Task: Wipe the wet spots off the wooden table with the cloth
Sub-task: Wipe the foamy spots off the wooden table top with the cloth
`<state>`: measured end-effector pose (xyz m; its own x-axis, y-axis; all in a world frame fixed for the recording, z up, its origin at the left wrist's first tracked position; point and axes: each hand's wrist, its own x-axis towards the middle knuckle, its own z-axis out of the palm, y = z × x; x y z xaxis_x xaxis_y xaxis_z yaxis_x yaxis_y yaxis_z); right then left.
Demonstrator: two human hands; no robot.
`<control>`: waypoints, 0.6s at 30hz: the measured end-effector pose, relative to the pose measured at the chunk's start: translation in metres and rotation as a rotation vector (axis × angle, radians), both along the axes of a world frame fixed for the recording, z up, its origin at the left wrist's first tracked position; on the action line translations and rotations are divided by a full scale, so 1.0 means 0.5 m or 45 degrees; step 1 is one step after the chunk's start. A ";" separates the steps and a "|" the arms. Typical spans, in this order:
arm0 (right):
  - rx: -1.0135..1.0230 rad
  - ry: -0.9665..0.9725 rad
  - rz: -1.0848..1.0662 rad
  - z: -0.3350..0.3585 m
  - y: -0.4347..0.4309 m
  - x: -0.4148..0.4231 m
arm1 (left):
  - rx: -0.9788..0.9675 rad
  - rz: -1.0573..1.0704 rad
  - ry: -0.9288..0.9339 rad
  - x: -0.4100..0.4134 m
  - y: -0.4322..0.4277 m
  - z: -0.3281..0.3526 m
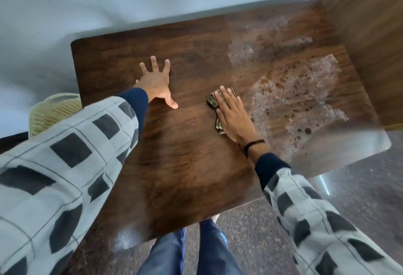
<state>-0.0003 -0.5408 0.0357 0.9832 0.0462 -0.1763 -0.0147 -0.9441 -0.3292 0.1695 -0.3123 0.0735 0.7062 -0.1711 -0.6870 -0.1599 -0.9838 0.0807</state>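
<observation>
Checked sleeve [54, 165] nearest, at left. Left hand [156, 82] laid flat on wooden table [174, 154], fingers splayed wide — nothing held. Cloth [214, 105] pressed flat under right hand [232, 115] at mid-table. Wet spots [294, 100] spread just right of it.

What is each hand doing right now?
Left hand: open, flat on the table, holding nothing.
Right hand: open, pressing the cloth flat.

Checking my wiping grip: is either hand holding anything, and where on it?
The right hand presses flat on top of the cloth, pinning it to the table rather than gripping it. The left hand rests spread on bare wood, holding nothing.
</observation>
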 end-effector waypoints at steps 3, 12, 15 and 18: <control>0.018 -0.033 0.006 -0.001 -0.001 -0.190 | -0.022 -0.006 -0.031 0.004 0.006 -0.001; 0.016 -0.021 0.089 0.000 -0.002 -0.309 | -0.081 -0.153 -0.018 -0.114 -0.056 0.053; 0.015 -0.029 0.079 -0.006 -0.004 -0.297 | -0.080 -0.175 0.135 -0.225 -0.082 0.032; 0.055 -0.056 0.009 -0.009 0.005 -0.309 | -0.059 -0.208 0.070 -0.276 -0.082 0.010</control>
